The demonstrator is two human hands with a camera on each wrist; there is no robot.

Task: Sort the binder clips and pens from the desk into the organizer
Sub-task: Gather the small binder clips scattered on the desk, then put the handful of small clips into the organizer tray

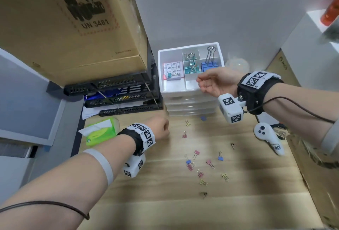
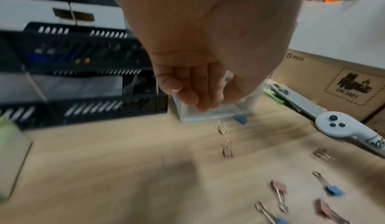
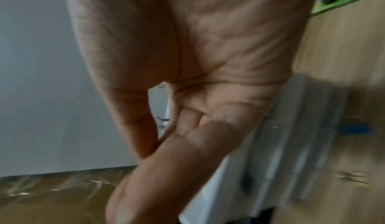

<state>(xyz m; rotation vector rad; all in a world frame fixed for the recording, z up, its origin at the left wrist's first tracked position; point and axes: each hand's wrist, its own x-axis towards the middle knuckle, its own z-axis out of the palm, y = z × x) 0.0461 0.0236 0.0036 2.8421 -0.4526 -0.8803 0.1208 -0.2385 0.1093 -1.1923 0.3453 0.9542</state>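
The white organizer [image 1: 160, 68] stands on a stack of clear drawers at the back of the desk. Its top compartments hold teal binder clips [image 1: 191, 68], a large blue clip [image 1: 210, 65] and a pack of notes [image 1: 173, 70]. My right hand [image 1: 203, 82] hovers over its front right compartment, fingers loosely curled, with nothing seen in them. My left hand [image 1: 161, 127] is low over the desk left of the drawers. In the left wrist view its fingers [image 2: 193, 94] are curled in and hold nothing visible. Several small pink, blue and yellow clips [image 1: 189, 164] lie scattered on the wood. No pens show.
A white controller [image 1: 269, 138] lies at the right. A green tissue box [image 1: 100, 132] sits at the left, in front of black paper trays [image 1: 119, 93] under a large cardboard box [image 1: 73, 18]. A blue clip [image 1: 203, 118] lies at the drawers' foot.
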